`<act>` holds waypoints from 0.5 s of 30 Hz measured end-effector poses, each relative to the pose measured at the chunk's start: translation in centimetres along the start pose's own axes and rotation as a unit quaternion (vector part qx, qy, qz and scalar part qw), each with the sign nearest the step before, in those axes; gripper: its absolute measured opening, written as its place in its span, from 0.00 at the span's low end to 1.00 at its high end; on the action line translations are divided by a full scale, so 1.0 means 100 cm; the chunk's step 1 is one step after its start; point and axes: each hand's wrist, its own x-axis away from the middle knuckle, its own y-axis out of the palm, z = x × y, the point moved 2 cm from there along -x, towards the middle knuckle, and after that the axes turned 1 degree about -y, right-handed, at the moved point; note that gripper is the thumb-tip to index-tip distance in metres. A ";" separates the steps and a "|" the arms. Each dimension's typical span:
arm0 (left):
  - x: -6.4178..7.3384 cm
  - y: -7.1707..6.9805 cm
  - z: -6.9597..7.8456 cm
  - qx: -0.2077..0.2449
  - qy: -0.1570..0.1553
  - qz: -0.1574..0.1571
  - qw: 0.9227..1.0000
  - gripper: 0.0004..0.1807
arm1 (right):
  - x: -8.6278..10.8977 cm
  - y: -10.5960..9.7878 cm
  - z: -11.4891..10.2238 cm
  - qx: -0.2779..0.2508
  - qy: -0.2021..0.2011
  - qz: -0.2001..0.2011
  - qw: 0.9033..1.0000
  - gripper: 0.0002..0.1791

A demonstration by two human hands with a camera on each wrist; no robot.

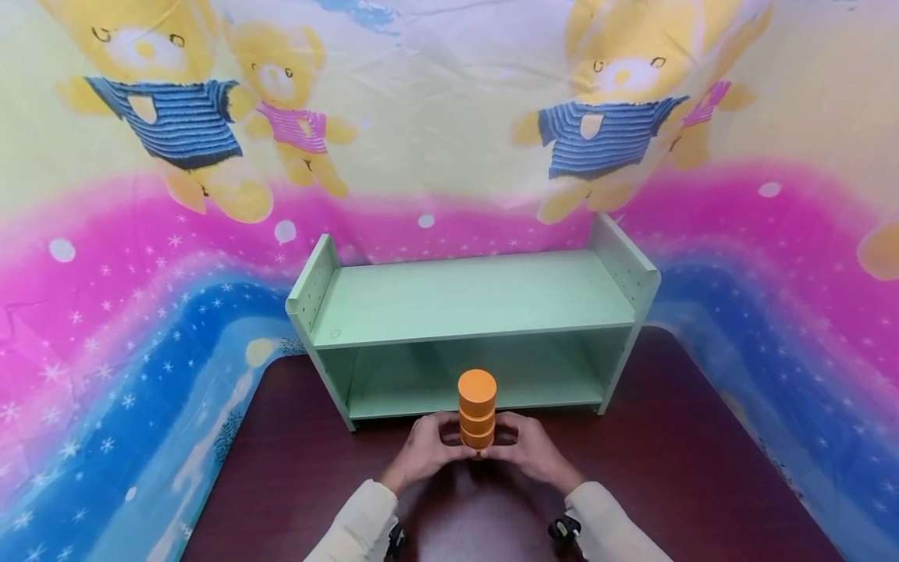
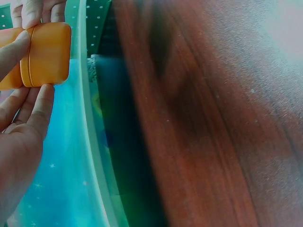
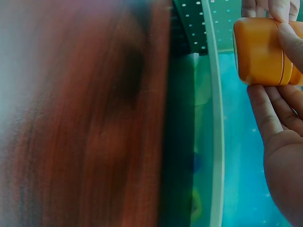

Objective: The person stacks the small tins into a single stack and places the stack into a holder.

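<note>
An orange stack of round, smooth-sided containers (image 1: 477, 394) stands upright between the two hands, in front of the green shelf. The left hand (image 1: 428, 449) grips its lower part from the left, thumb on the near side and fingers on the far side. From the right, the right hand (image 1: 534, 451) holds the same part in a mirrored grip, and the thumbs almost meet. Close up, the lowest orange container (image 2: 49, 54) shows a thin seam in the left wrist view. The right wrist view shows its rounded bottom edge (image 3: 244, 52), which appears raised off the table.
A light green two-tier shelf (image 1: 477, 300) with raised side panels stands at the back of the dark reddish wooden table (image 1: 281, 484). Behind and beside the table hangs a cloth (image 1: 435, 140) printed with bears. Both wrists carry small black devices (image 1: 564, 529).
</note>
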 end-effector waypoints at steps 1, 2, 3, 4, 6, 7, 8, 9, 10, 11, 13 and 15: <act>0.000 -0.001 0.001 -0.003 -0.001 0.000 1.000 0.28 | 0.000 0.000 -0.002 0.000 0.000 -0.001 1.000 0.25; 0.000 -0.003 0.003 -0.007 -0.001 0.000 1.000 0.29 | -0.001 0.000 -0.003 -0.003 0.001 -0.003 1.000 0.25; 0.001 -0.004 0.005 -0.008 -0.001 0.000 1.000 0.29 | -0.001 -0.001 -0.005 -0.003 0.002 -0.004 1.000 0.26; 0.001 -0.005 0.006 -0.010 -0.001 0.000 1.000 0.29 | -0.001 -0.001 -0.007 -0.003 0.002 -0.004 1.000 0.26; 0.002 -0.007 0.008 -0.014 -0.001 0.000 1.000 0.29 | -0.001 -0.001 -0.010 -0.008 0.000 -0.005 1.000 0.26; 0.002 -0.008 0.009 -0.014 -0.001 -0.001 1.000 0.29 | -0.002 -0.001 -0.012 -0.010 -0.002 -0.005 1.000 0.26; 0.002 -0.009 0.010 -0.013 -0.001 -0.001 1.000 0.29 | -0.002 -0.001 -0.013 -0.011 -0.004 -0.005 1.000 0.26; 0.002 -0.009 0.010 -0.011 -0.002 -0.002 1.000 0.29 | -0.002 -0.001 -0.015 -0.010 -0.006 -0.005 1.000 0.26; 0.002 -0.010 0.011 -0.011 -0.003 -0.003 1.000 0.29 | -0.002 -0.001 -0.016 -0.011 -0.008 -0.004 1.000 0.27; 0.002 -0.010 0.011 -0.011 -0.004 -0.004 1.000 0.29 | -0.002 -0.001 -0.017 -0.010 -0.010 -0.004 1.000 0.27; 0.003 -0.011 0.012 -0.008 -0.005 -0.006 1.000 0.29 | -0.003 -0.001 -0.019 -0.010 -0.012 -0.005 1.000 0.27; 0.004 -0.013 0.014 -0.006 -0.004 -0.008 1.000 0.29 | -0.003 -0.002 -0.022 -0.012 -0.011 -0.007 1.000 0.27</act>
